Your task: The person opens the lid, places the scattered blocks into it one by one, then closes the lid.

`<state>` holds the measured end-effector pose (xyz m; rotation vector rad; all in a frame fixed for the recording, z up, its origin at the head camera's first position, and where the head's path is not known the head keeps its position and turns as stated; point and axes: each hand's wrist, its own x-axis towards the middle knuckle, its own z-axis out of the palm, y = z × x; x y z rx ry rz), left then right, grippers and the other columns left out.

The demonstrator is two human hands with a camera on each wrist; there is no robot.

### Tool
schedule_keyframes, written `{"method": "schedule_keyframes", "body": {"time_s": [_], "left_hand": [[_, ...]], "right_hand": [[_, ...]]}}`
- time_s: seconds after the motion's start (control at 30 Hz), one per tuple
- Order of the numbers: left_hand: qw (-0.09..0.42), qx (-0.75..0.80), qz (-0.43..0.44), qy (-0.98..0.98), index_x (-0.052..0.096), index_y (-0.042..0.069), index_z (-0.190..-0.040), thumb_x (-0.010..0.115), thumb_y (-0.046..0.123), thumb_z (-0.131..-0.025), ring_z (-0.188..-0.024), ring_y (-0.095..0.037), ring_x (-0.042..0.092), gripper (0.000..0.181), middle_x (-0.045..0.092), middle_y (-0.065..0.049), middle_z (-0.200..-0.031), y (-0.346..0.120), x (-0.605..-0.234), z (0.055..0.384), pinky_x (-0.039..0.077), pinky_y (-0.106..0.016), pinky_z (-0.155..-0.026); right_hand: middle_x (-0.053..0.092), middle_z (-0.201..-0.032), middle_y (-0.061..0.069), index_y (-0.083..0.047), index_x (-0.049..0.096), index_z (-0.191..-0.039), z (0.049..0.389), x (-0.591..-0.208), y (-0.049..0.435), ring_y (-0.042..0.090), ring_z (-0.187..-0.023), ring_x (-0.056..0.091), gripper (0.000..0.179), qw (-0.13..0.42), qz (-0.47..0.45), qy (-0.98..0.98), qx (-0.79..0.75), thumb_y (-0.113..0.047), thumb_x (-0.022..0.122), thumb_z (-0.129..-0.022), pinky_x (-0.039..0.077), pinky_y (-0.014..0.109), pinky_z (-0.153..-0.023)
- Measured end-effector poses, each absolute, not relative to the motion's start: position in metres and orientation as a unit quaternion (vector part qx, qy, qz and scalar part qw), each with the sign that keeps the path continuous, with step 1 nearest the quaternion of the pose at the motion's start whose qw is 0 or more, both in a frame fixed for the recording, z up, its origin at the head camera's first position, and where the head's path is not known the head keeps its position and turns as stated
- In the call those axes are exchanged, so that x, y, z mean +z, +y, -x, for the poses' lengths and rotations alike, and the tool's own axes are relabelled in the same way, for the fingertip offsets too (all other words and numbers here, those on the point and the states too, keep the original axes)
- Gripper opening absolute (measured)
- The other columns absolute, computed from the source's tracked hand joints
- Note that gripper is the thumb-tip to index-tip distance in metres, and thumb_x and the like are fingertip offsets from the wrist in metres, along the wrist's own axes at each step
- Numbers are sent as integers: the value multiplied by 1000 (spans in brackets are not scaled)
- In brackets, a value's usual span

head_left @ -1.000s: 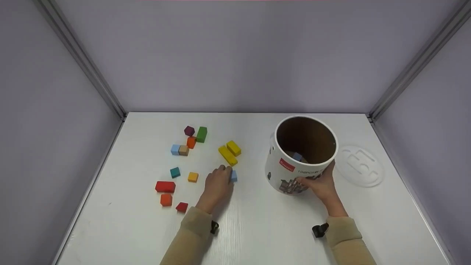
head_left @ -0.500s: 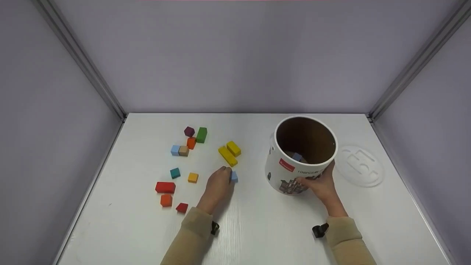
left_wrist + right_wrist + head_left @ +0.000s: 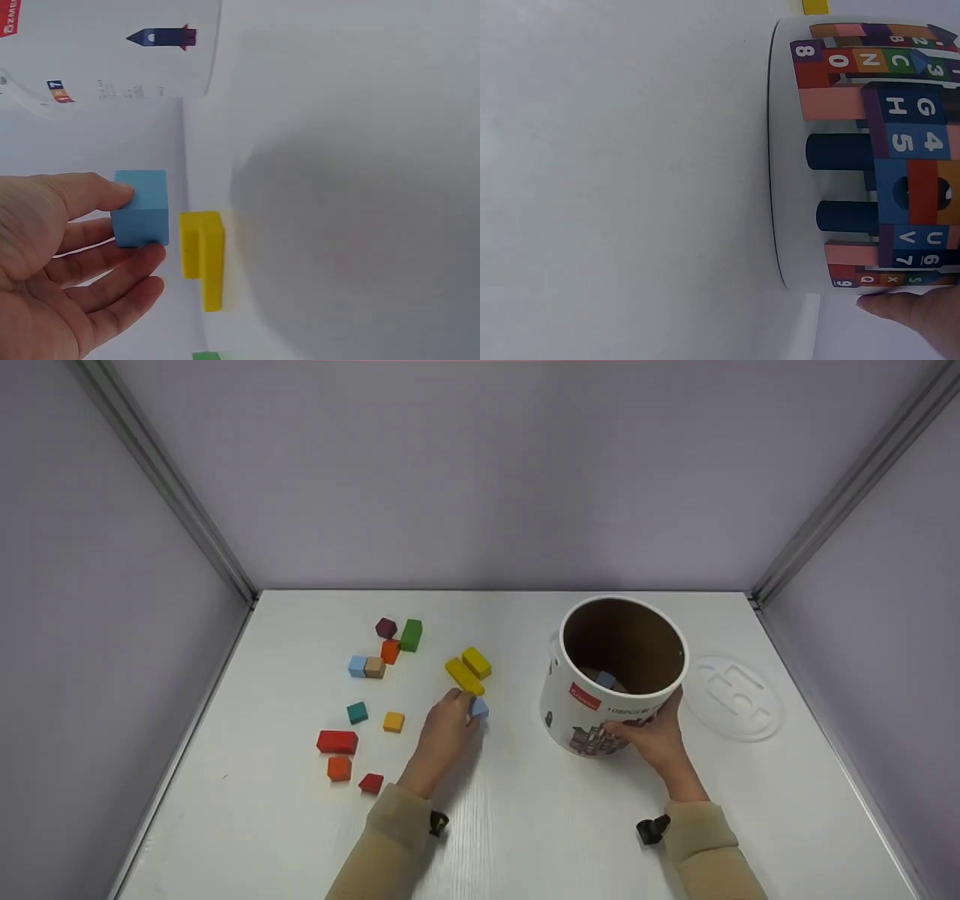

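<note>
Between thumb and fingers my left hand pinches a light blue block, which looks raised off the table in the left wrist view. Just beyond it lie two yellow blocks, side by side. My right hand grips the near right side of a white cylindrical bucket, thumb on its printed front. The bucket is lidless and leans slightly towards me. Down inside, a blue block shows near the bottom; the rest of the inside is dark. In the right wrist view only the thumb shows against the printed wall.
A clear plastic lid lies right of the bucket. Left of my left hand several blocks are scattered, among them a red block, a teal block, an orange-yellow block and a green block. Walls enclose the white table.
My left hand has lifted slightly and moved away from me, carrying the light blue block up towards the yellow blocks. The right hand and the bucket have stayed in place.
</note>
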<state>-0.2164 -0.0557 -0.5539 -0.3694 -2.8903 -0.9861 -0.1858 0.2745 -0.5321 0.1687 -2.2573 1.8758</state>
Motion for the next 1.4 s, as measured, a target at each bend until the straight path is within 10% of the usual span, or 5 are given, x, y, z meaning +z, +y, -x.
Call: {"method": "schedule_keyframes", "body": {"time_s": [0.87, 1.4], "left_hand": [[223, -369, 246, -868, 64, -2, -112, 76, 4, -84, -97, -20, 67, 31, 62, -13, -106, -25, -465, 210, 54, -27, -85], [224, -407, 339, -818, 62, -3, -119, 68, 9, -92, -100, -19, 65, 30, 62, -13, -112, 30, -415, 216, 49, -18, -88]], "right_hand": [[20, -150, 27, -5, -6, -151, 185, -530, 273, 42, -139, 22, 130, 118, -74, -760, 635, 9, 87, -63, 14, 49, -117], [21, -151, 25, -8, -6, -152, 185, -528, 273, 40, -140, 22, 129, 114, -58, -773, 621, 4, 88, -64, 16, 50, -116]]}}
